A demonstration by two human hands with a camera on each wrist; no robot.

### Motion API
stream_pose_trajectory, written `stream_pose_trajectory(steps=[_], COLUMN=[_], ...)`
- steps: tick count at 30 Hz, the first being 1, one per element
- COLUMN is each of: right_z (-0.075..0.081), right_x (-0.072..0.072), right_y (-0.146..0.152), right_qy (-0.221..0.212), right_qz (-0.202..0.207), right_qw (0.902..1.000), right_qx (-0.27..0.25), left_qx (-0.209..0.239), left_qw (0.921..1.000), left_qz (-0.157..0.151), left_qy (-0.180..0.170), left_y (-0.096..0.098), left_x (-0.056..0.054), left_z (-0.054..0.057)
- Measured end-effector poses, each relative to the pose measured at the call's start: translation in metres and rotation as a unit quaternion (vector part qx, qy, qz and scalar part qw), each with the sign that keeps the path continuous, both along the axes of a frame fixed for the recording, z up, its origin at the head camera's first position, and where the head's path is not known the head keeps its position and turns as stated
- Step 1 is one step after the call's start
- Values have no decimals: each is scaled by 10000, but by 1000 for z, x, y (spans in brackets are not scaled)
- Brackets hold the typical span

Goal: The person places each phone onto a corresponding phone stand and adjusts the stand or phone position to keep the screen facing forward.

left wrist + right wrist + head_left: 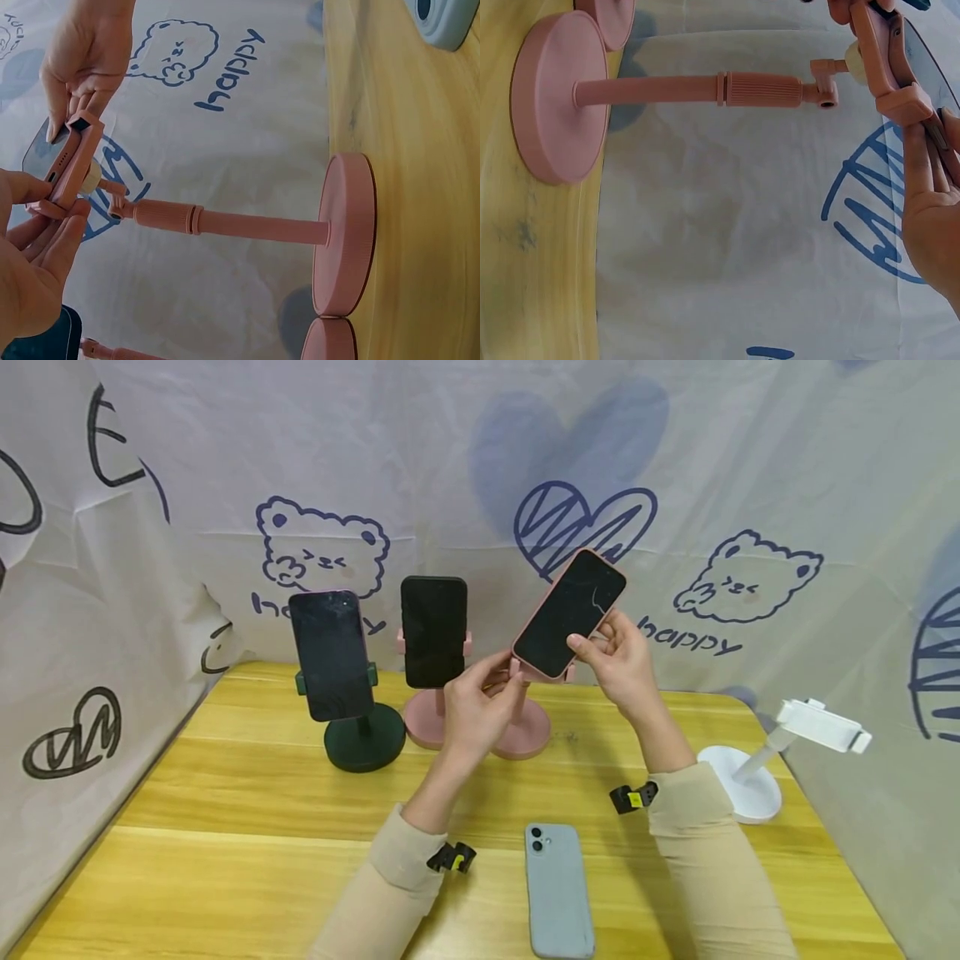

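Observation:
A phone with a dark screen and pink case (572,612) leans at a slant in the clamp of a pink phone stand (525,735). My right hand (624,662) grips the phone by its right side, thumb on the screen. My left hand (480,700) pinches the clamp's left end at the phone's lower edge. In the left wrist view, the clamp (84,154) lies against the phone's back, on the stand's jointed pole (255,227). The right wrist view shows the clamp's other end (904,103) beside the right fingers.
Left of the hands, one phone (332,656) sits in a dark green stand (365,739) and another (433,631) in a second pink stand (423,718). A light blue phone (558,893) lies face down in front. At right stands a white phone stand (821,725).

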State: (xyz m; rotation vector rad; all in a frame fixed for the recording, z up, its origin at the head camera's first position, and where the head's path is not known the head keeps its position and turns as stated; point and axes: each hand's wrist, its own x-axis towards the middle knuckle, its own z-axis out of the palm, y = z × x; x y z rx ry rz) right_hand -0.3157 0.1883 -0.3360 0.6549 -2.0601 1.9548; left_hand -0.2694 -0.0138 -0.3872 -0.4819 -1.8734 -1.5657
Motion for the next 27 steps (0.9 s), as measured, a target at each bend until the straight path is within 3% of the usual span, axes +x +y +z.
stream_pose_trajectory(steps=[12, 21, 27], right_z=[2, 6, 9], right_x=[-3, -2, -3], right_y=[5, 8, 8], right_qy=[9, -81, -124], right_qz=[96, 136, 117], right_qw=[9995, 9982, 9949], right_qx=[288, 583, 995], left_qx=[-360, -477, -500], left_qw=[9993, 9988, 9987], left_qz=[107, -12, -13], left_qy=[83, 145, -14], left_y=[-7, -14, -17], left_x=[-1, -1, 1], left_z=[2, 6, 7])
